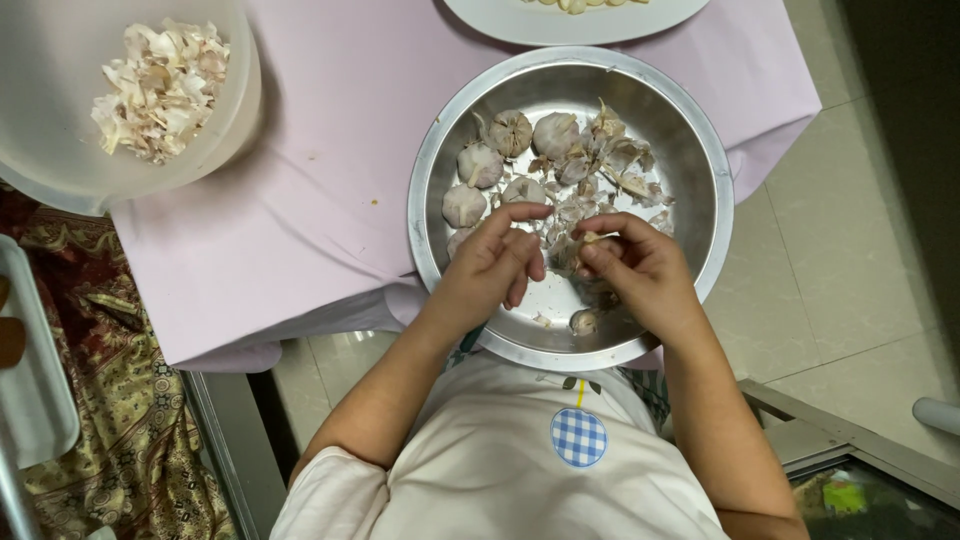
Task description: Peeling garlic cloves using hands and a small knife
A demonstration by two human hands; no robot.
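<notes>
- Your table (330, 190), under a pale pink cloth, fills the upper half of the view from 9 to 1 o'clock; tiled floor shows at 3 o'clock.
- A translucent plastic tub (235, 120) sits at 10 o'clock on the table's corner, holding a heap of dry garlic skins (160, 88).
- The round steel bowl (700, 150) lies at the centre, its near rim hanging past the table's edge toward you.
- A white plate (520, 25) shows at 12 o'clock, just beyond the bowl and cut off by the frame.
- A grey tray (40, 400) rests at 8 o'clock on a patterned gold and red cloth.
- Your left hand (495, 265) is over the bowl's near half, fingers curled, fingertips reaching toward the right hand; whether it grips anything, you cannot tell.
- Your right hand (640, 265) is beside it at 4 o'clock of the bowl's centre, thumb and fingers pinched on a garlic piece (592, 238) held between the two hands.
- Whole garlic bulbs (510, 132) cluster at 11 o'clock inside the bowl, with loose skins and cloves (620, 160) scattered toward 1 o'clock.
- One small clove (583, 322) lies alone at 6 o'clock in the bowl, just below your hands.
</notes>
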